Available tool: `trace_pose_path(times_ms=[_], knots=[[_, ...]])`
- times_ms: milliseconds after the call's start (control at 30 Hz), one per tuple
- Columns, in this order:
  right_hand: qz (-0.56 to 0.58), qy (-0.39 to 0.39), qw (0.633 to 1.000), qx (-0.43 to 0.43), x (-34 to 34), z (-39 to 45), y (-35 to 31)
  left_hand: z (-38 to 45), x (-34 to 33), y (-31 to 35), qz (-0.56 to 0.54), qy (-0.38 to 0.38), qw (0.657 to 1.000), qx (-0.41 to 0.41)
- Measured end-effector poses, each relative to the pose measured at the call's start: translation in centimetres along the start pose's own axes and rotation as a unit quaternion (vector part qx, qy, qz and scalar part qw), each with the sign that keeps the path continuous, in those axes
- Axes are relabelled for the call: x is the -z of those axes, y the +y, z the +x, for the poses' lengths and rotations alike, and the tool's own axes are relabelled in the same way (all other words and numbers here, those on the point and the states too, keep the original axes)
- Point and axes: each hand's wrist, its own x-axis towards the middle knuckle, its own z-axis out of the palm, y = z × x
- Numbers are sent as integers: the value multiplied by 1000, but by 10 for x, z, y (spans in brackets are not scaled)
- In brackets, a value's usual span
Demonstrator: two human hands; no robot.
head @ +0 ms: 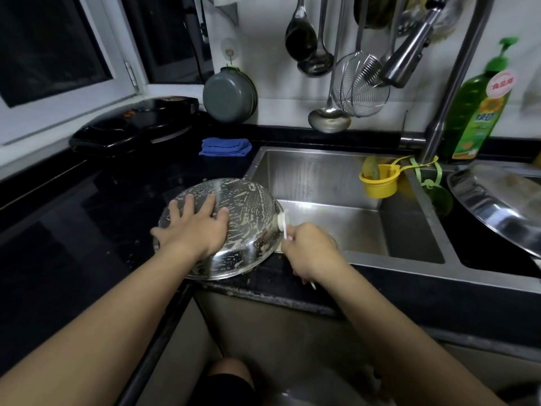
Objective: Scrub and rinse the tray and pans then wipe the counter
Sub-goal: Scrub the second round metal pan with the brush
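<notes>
A round steel pan (248,212) lies upside down on the black counter (87,215) at the sink's left rim, its bottom streaked with soap foam. My left hand (193,227) presses flat on the pan's bottom with fingers spread. My right hand (310,247) grips a white-handled scrub brush (283,222), whose head touches the pan's right edge. A second steel pan or tray (491,206) leans over the right basin.
The steel sink (336,177) sits right of the pan, with a yellow cup (379,183) hanging on its divider. The faucet (409,57), a green soap bottle (474,112), hanging ladles and strainers are behind. A blue cloth (225,146) and a black cooker (131,127) lie back left.
</notes>
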Motion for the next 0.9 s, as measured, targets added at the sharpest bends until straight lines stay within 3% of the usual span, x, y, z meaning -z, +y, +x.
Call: trace_pose_path(times_ms=[100, 233, 367, 500, 667, 800, 900], knots=[[-54, -4, 996, 71, -1, -24, -5, 1, 1, 1, -1, 1, 1000, -2], [-104, 11, 993, 50, 14, 19, 9, -7, 3, -1, 3, -17, 1000, -23], [-235, 2, 968, 84, 32, 27, 17, -9, 6, -18, 22, -36, 997, -68], [-231, 0, 970, 82, 45, 76, -13, -7, 9, -26, 41, -36, 994, -93], [-222, -63, 966, 114, 34, 159, -61, -9, 8, -27, 32, -12, 995, -93], [-237, -72, 957, 150, 43, 159, -57, -7, 9, -28, 24, -8, 996, -91], [-239, -77, 960, 121, 66, 121, -23, -8, 8, -29, 22, -5, 995, -94]])
